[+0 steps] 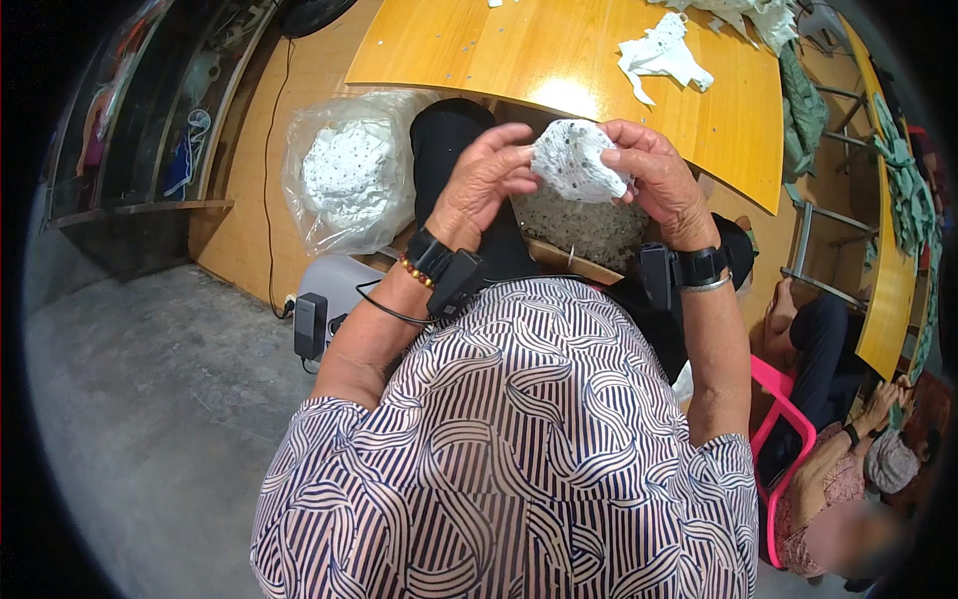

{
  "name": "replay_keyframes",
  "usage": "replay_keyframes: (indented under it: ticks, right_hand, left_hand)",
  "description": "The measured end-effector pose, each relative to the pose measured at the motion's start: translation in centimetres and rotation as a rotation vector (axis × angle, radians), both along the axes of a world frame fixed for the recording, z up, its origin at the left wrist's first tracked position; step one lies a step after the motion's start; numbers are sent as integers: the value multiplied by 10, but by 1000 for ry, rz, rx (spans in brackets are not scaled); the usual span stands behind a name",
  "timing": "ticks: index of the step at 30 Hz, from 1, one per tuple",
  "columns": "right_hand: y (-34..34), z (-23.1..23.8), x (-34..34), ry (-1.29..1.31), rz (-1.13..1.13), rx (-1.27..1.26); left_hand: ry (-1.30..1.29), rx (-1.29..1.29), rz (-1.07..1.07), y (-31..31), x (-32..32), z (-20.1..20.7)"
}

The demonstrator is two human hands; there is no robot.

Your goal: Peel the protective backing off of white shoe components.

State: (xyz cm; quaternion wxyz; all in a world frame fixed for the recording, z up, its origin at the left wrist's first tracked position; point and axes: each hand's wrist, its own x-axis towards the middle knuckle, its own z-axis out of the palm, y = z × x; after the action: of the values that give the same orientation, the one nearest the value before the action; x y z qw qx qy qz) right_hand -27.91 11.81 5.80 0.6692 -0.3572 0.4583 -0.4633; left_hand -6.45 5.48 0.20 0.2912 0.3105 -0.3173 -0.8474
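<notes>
My right hand (654, 180) pinches a small white cloth piece with dark spots (577, 160) between thumb and fingers, holding it up in front of my lap. At its other edge, my left hand (484, 185) has its fingers apart, the tips close to the fabric or just touching it. I cannot make out the exact kind of garment piece. Below the cloth, between my legs, a carton (574, 262) holds a mass of small grey speckled bits, partly hidden by the cloth and hands.
A clear plastic bag (299, 215) of white spotted cloth stands at left. On the yellow table (469, 60) ahead lies another spotted cloth piece (667, 55). Green cloth (803, 110) hangs at the right. A pink chair (778, 399) and a seated person (828, 479) are at lower right.
</notes>
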Motion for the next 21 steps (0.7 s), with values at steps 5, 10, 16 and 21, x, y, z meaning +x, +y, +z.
replay_keyframes:
  ticks: [5,10,16,21]
  right_hand:
    - [-3,14,4,272,129,18]
    - [-10,9,14,352,309,-2]
    - [-3,4,4,251,171,6]
    - [4,1,-3,207,181,23]
  left_hand:
    - [-257,-611,55,-5,1,33]
    - [-137,-554,-223,15,-32,37]
    - [-133,-167,-304,20,-28,27]
    - [-90,-35,-299,19,-24,25]
